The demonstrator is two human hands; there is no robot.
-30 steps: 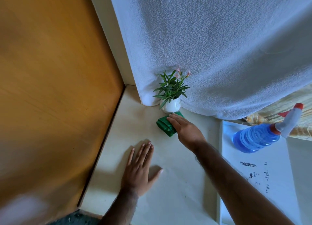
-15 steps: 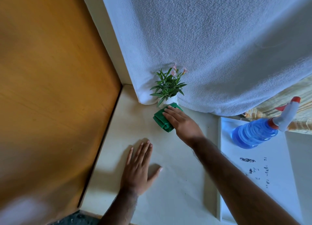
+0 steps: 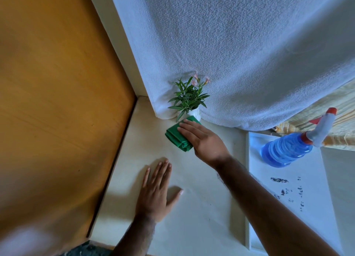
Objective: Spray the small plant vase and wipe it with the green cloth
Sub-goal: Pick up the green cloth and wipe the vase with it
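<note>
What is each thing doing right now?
Green cloth: folded, under the right hand, touching the vase.
Vase: upright, plant inside.
Spray bottle: lying down, untouched.
Right hand: flat on the cloth.
Left hand: flat on the counter, empty.

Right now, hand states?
Left hand: open, flat on the counter, holding nothing.
Right hand: open, fingers flat, pressing the green cloth.

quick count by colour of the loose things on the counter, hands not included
Green: 1, the folded cloth
White: 1, the small plant vase
Blue: 1, the spray bottle
Total: 3
</note>
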